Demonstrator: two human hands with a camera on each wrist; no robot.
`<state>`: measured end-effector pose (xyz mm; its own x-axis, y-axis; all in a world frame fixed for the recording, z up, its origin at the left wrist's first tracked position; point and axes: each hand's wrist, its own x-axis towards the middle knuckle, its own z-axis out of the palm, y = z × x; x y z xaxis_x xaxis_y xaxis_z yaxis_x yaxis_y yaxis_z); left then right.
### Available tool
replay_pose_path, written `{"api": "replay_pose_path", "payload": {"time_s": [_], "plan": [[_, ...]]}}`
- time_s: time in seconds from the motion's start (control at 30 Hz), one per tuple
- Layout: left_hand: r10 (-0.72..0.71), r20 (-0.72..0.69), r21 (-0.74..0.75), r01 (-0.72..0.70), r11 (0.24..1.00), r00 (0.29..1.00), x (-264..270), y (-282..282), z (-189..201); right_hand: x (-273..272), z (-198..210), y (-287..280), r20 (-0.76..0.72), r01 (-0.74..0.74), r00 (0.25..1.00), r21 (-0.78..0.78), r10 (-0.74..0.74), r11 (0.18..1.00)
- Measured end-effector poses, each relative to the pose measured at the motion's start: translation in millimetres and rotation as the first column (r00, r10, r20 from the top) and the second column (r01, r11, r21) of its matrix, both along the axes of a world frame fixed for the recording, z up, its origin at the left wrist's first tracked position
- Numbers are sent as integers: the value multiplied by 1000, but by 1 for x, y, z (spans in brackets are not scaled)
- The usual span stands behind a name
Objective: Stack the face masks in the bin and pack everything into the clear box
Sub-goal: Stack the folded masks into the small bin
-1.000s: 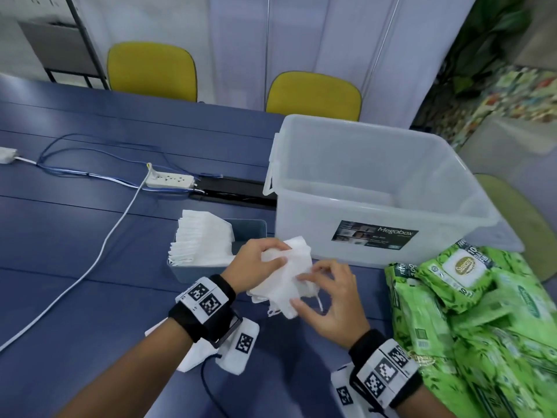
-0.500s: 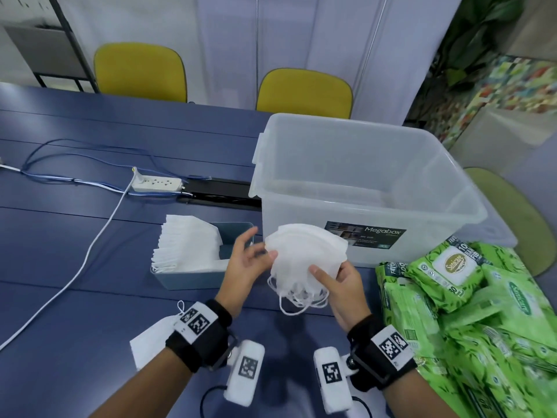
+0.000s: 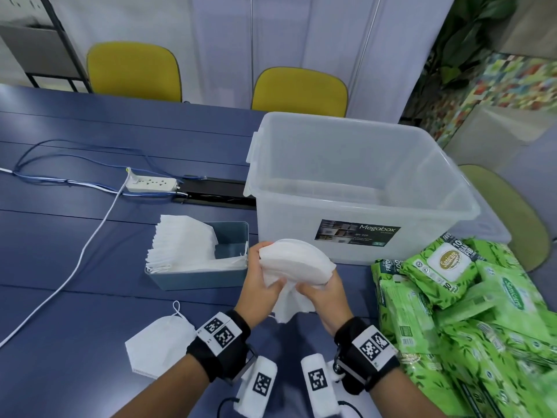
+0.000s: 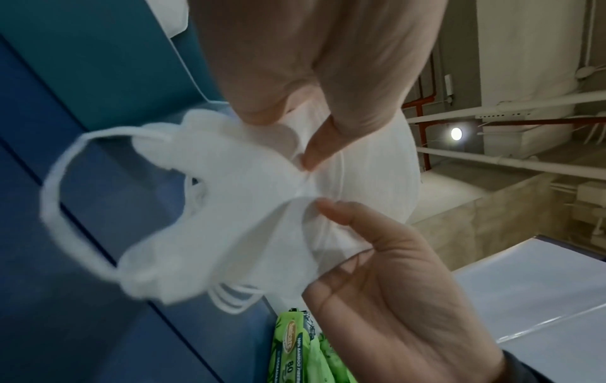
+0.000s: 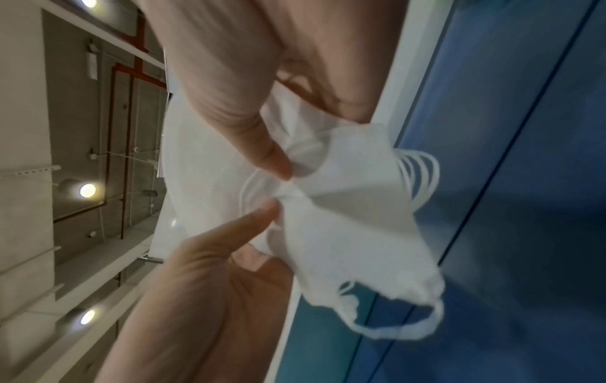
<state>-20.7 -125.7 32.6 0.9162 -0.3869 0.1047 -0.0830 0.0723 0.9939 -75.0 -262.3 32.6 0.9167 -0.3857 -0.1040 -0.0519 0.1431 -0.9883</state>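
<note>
A bundle of white face masks [image 3: 297, 263] is held above the blue table, in front of the clear box [image 3: 355, 188]. My left hand [image 3: 259, 285] grips its left side and my right hand [image 3: 325, 294] grips its right side. In the left wrist view my left hand [image 4: 288, 134] pinches the masks [image 4: 236, 207], ear loops dangling, with the right hand [image 4: 377, 298] below. The right wrist view shows my right hand [image 5: 272, 160] pinching the masks [image 5: 344, 220]. A stack of masks [image 3: 184, 245] stands in the small blue-grey bin [image 3: 199, 279]. One loose mask [image 3: 156, 345] lies on the table.
Several green wet-wipe packs [image 3: 452, 297] are piled at the right. A white power strip [image 3: 150, 184] and its cables run across the table's left and back. Two yellow chairs [image 3: 298, 89] stand behind the table.
The left hand's fingers were spread 0.5 s ago and now grip the bundle. Both hands have gathered the masks' lower part together; the bundle sits slightly lower and tilted.
</note>
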Motion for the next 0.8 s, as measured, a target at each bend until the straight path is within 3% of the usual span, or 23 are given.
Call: {"api": "replay_pose_path", "payload": {"time_s": [0.13,0.2,0.33,0.4,0.47,0.57,0.7,0.8], "plan": [[-11,-40,57,14,998,999,1,5,-1,-10,-8,-3,-34,27,999,-90,-31,996],[-58,-48,80,61,995,997,6,10,1,-13,-3,-12,-18,8,1000,-218,-12,976],[-264,-101,138,276,951,959,12,19,12,-5,16,-28,-96,-250,968,-497,234,831],[-344,-121,105,356,928,931,12,21,19,0,22,-34,-178,-409,912,-449,369,794],[-358,-134,94,371,924,924,12,21,22,3,20,-36,-177,-448,894,-356,411,820],[-240,-141,149,260,954,960,14,21,20,1,14,-29,-119,-340,940,-266,319,902],[54,-33,295,-42,955,998,15,23,7,-4,6,-22,-56,-262,965,-184,256,947],[113,-40,261,-99,960,993,14,25,1,-7,3,-22,-32,-237,971,-143,235,961]]}}
